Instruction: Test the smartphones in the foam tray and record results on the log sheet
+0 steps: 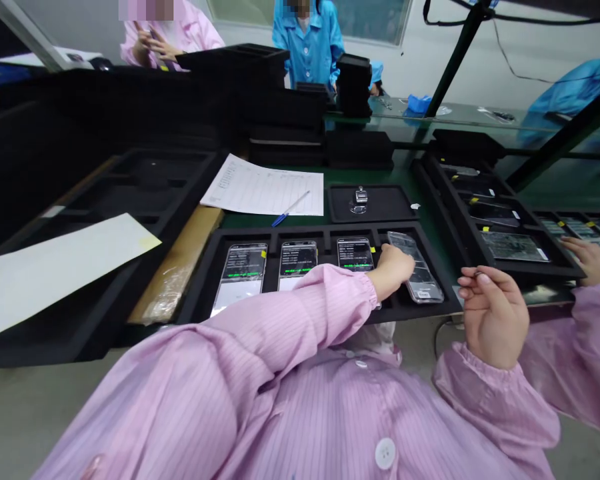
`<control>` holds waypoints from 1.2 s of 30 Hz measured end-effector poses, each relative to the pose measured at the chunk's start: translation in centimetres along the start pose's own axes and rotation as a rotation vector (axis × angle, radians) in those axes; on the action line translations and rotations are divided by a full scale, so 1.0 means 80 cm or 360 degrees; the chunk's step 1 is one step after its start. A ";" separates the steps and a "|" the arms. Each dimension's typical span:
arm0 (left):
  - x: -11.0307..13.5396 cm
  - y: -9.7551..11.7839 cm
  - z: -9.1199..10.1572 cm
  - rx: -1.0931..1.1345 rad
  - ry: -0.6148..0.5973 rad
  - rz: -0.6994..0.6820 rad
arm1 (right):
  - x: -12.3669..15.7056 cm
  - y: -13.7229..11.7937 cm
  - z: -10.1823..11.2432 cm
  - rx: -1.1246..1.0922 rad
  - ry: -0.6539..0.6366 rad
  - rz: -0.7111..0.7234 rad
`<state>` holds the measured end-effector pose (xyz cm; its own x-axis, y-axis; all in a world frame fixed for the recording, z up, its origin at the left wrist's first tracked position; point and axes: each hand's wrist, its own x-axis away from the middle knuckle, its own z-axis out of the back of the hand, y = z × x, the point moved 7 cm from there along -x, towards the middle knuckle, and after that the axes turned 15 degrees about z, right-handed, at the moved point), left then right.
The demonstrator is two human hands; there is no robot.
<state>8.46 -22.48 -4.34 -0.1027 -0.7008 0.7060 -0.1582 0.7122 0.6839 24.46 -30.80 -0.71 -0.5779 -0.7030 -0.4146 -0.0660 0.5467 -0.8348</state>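
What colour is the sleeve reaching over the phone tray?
The sleeve is pink with fine stripes, best seen in the head view.

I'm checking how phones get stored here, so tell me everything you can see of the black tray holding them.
The tray is matte black foam, a shallow rectangle with dividers forming a row of slots. Three phones with lit screens lie in it; a fourth, in a clear cover, sits skewed under the left hand. A pink sleeve overlaps its near edge. It rests on a green bench.
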 end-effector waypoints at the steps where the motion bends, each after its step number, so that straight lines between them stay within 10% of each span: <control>1: -0.002 0.001 0.003 0.0015 0.0001 0.0020 | -0.001 0.002 0.004 0.0017 -0.0047 -0.0037; 6: 0.030 0.020 0.045 0.0211 -0.0099 -0.0006 | -0.043 0.028 -0.011 0.0367 -0.0488 -0.0097; 10: 0.072 0.037 0.095 0.0449 -0.0097 -0.0092 | -0.109 0.071 -0.093 0.0979 -0.1032 0.0049; 17: 0.098 0.062 0.177 0.0682 0.0019 -0.0164 | -0.168 0.142 -0.200 0.1175 -0.1143 -0.0056; 22: 0.092 0.055 0.169 0.0547 -0.0046 -0.0102 | -0.098 0.103 -0.188 0.0844 -0.1254 -0.0220; 27: 0.072 0.044 0.091 0.0251 -0.0224 -0.0092 | 0.002 0.069 -0.158 -0.0169 -0.1308 -0.1193; 30: 0.068 0.047 0.076 0.0101 -0.0214 -0.0118 | -0.010 0.078 -0.132 -0.0252 -0.1036 -0.1256; 36: 0.077 0.028 0.135 0.0135 0.0064 -0.0056 | -0.075 0.120 -0.120 -0.0040 -0.0957 -0.1148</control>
<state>-3.11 -25.69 -0.43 -0.0566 -0.7218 0.6898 -0.2439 0.6800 0.6915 19.48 -16.98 -2.77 0.1261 -0.9891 0.0763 -0.2660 -0.1078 -0.9579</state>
